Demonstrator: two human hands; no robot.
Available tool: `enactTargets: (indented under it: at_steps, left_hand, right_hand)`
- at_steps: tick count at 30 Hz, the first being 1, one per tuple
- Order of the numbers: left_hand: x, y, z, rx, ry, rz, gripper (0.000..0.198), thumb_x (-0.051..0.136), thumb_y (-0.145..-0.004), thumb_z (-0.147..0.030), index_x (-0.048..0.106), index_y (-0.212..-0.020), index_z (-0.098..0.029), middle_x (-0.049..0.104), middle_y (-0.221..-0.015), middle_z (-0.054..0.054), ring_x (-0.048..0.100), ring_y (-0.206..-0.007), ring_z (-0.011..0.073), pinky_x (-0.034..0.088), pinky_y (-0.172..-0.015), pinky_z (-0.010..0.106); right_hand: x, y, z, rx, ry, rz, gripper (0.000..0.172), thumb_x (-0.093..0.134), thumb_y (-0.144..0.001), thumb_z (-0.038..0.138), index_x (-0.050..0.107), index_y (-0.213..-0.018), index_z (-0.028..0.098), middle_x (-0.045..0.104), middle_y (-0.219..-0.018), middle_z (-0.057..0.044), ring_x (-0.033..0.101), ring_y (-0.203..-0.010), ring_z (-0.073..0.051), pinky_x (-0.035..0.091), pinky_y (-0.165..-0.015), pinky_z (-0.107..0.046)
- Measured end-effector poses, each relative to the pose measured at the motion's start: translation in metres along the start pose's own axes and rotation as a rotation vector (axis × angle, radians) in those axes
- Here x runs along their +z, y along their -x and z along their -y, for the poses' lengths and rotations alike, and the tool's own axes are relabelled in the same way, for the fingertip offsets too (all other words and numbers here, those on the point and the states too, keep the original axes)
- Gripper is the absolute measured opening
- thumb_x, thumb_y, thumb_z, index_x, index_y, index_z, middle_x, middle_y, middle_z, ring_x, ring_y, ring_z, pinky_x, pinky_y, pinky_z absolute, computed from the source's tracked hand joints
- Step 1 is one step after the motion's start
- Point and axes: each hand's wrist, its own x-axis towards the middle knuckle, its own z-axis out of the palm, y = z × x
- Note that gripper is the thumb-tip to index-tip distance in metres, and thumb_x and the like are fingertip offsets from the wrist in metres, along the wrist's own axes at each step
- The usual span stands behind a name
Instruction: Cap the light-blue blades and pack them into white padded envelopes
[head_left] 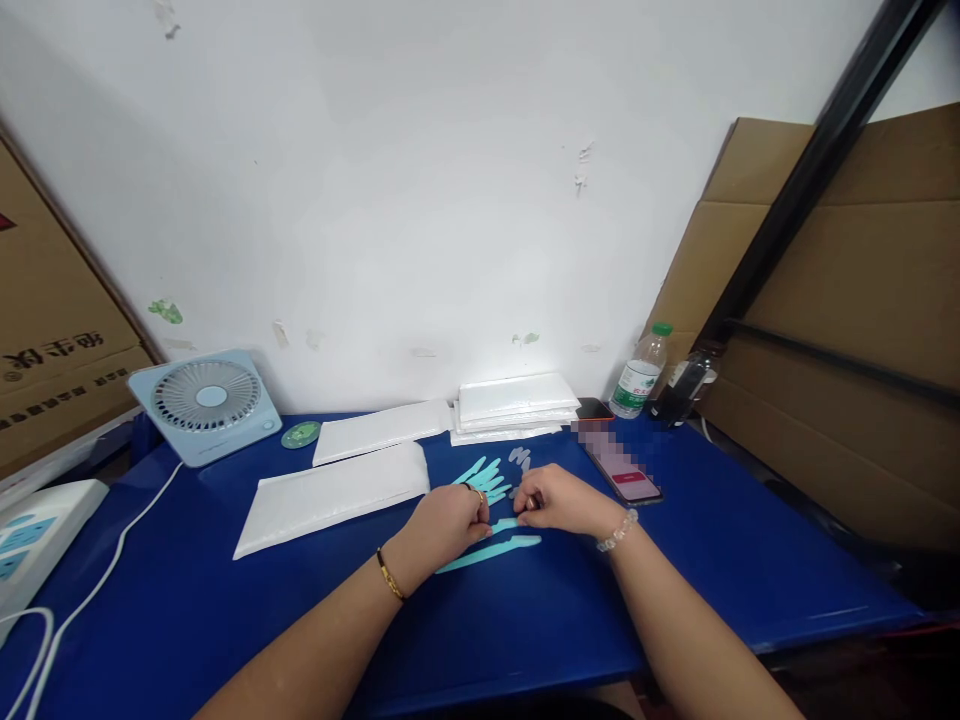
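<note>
My left hand [448, 520] and my right hand [561, 500] meet over the middle of the table, fingers closed. Between them is a turquoise eyebrow razor [505, 523], pinched at its left by the left hand and at its right end by the right. Just below, a second turquoise razor [491, 552] lies on the blue surface. Beyond my left fingers several more razors [487, 475] lie in a fanned pile, partly covered by that hand. Several small clear plastic pieces [519, 457], apparently blade covers, lie behind my right fingers.
White padded mailers [337, 495] lie at the left, and a stack of them [517, 398] sits against the wall. A phone [626, 470] lies to the right, near a water bottle [640, 375] and a dark bottle [684, 385]. At left are a fan [210, 397] and power strip [45, 540].
</note>
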Motion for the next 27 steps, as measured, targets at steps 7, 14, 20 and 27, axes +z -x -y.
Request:
enactTargets:
  at_steps: [7,14,20,27]
  left_hand:
    - [-0.007,-0.004,0.013,-0.047,-0.173,-0.100,0.012,0.060,-0.080,-0.025,0.065,-0.089,-0.021,0.066,-0.091,0.005,0.059,-0.085,0.0208,0.040,-0.071,0.029]
    - [-0.004,-0.006,0.013,-0.053,-0.164,-0.078,0.011,0.058,-0.080,-0.026,0.065,-0.086,-0.020,0.067,-0.090,0.005,0.060,-0.082,0.0198,0.040,-0.070,0.029]
    - [-0.005,-0.007,0.016,-0.064,-0.105,-0.082,0.014,0.060,-0.079,-0.031,0.065,-0.089,-0.022,0.067,-0.089,0.004,0.059,-0.083,0.0198,0.040,-0.069,0.028]
    - [-0.009,-0.007,0.021,-0.051,-0.111,-0.113,0.018,0.048,-0.085,-0.026,0.065,-0.082,-0.021,0.067,-0.083,0.004,0.059,-0.079,0.0190,0.038,-0.067,0.028]
  right_hand:
    - [-0.003,-0.001,-0.016,0.076,0.149,-0.141,0.008,0.068,-0.072,0.014,0.068,-0.079,0.018,0.062,-0.082,-0.003,0.057,-0.071,-0.014,0.041,-0.065,-0.024]
    - [0.002,-0.007,-0.011,0.092,0.104,-0.118,0.005,0.067,-0.072,0.013,0.067,-0.071,0.017,0.061,-0.075,-0.002,0.056,-0.067,-0.014,0.040,-0.060,-0.023]
    - [0.008,-0.009,-0.015,0.082,0.052,-0.135,0.004,0.067,-0.073,0.015,0.068,-0.075,0.018,0.061,-0.074,-0.002,0.055,-0.067,-0.013,0.040,-0.059,-0.023]
    - [0.015,-0.011,-0.020,0.082,-0.001,-0.151,0.003,0.067,-0.073,0.018,0.068,-0.076,0.019,0.062,-0.073,-0.001,0.055,-0.066,-0.013,0.040,-0.058,-0.022]
